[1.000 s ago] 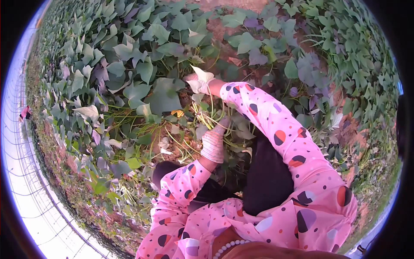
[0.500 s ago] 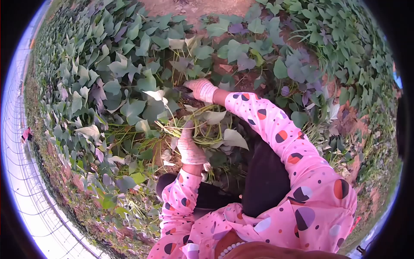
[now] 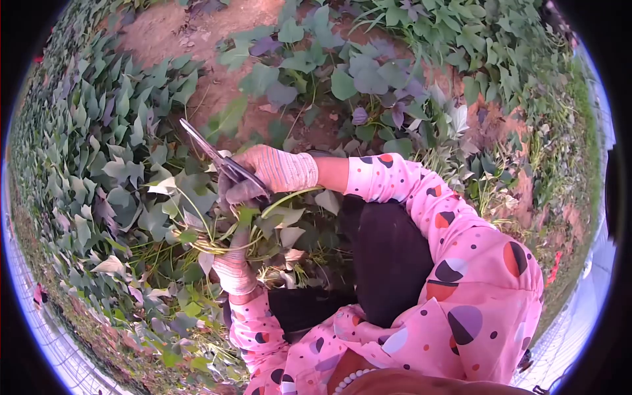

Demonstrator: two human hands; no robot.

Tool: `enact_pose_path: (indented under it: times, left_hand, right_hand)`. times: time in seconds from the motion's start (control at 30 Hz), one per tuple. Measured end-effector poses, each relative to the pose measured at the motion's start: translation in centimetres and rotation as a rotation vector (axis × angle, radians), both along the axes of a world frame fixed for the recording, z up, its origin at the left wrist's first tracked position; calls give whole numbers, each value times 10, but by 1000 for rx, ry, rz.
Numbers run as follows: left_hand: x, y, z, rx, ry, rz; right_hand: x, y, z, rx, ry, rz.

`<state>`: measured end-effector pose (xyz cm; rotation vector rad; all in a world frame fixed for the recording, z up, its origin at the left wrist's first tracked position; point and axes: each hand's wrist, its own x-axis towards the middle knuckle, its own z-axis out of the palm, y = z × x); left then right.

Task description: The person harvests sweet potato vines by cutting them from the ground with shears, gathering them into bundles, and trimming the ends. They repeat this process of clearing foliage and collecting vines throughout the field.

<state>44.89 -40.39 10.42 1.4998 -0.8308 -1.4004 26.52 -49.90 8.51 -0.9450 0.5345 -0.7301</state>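
Observation:
My right hand [image 3: 273, 170], in a striped work glove, is closed around the handles of a pair of scissors [image 3: 205, 146]. The blades point up and to the left, over the leaves. Just below, my gloved left hand [image 3: 235, 268] grips a bunch of leafy vine cuttings [image 3: 204, 245]. Long green stems and pale leaf undersides stick out on both sides of it. Some stems and leaves lie between the two hands. The fingertips of my left hand are partly hidden by the foliage.
Dense heart-shaped vine leaves [image 3: 125, 158] cover the ground at left. Bare reddish soil [image 3: 191, 36] shows ahead, and more leafy plants [image 3: 368, 72] grow at the upper right. My dark-trousered knee [image 3: 392, 263] is bent close to my hands.
My right hand has come back toward my left hand, and the scissors now show plainly above the leaves. The view has turned rightward. My left hand still grips the bunch.

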Motion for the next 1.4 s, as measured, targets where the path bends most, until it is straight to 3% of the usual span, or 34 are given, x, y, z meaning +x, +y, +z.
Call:
enact_pose_path:
  times: [0.1, 0.13, 0.17, 0.2, 0.23, 0.3, 0.37, 0.4, 0.47, 0.53, 0.6, 0.67, 0.87, 1.0, 1.07, 1.13, 1.17, 1.33, 1.4]
  left_hand:
    - [7, 6, 5, -85, 51, -74]
    - [5, 7, 12, -114, 117, -100]
    - [-6, 8, 31, -124, 108, -150]
    - [-16, 15, 42, -152, 93, -124]
    - [-20, 21, 45, -250, 92, -229]
    - [-22, 23, 42, -469, 168, -480]
    - [-21, 15, 28, -571, 379, -875]
    - [-25, 17, 31, -574, 382, -879]
    - [-35, 27, 41, -169, 292, -678]
    - [-37, 37, 27, 150, 427, -384]
    - [-38, 27, 29, 414, 405, -267]
    - [-42, 23, 26, 365, 437, -208]
    - [-34, 23, -6, 347, 141, -202]
    - [-45, 24, -8, 314, 162, -167]
    - [-31, 31, -32, 294, 149, -173]
    - [-8, 35, -54, -446, -716, -875]
    - [-8, 39, -59, -331, -642, -857]
    - [-6, 48, -89, -315, -729, -915]
    - [-8, 45, -87, -499, -787, -1061]
  right_hand:
    - [-27, -5, -56, 91, 270, -205]
    - [-45, -6, -73, 111, 431, -245]
    - [-62, -6, -90, 111, 783, -225]
    - [-80, 1, -154, -219, 1065, -313]
    - [-97, 7, -153, -77, 1224, -164]
    - [-131, 39, -266, -370, 1308, -178]
    - [-133, 18, -264, -415, 1385, -150]
    - [-128, 4, -263, -455, 1455, -121]
    - [-115, -20, -261, -528, 1591, -64]
    - [-110, -33, -258, -605, 1724, 2]
    - [-110, -42, -257, -611, 1768, 38]
    - [-109, -41, -261, -615, 1772, 24]
    - [-128, -29, -282, -622, 1730, -28]
    - [-135, -19, -289, -629, 1714, -33]
    - [-137, -12, -290, -629, 1712, -28]
    - [-141, -6, -291, -626, 1705, -28]
    - [-143, -6, -291, -624, 1705, -29]
    - [-144, -13, -292, -623, 1722, -29]
    - [-139, -17, -292, -631, 1730, -19]
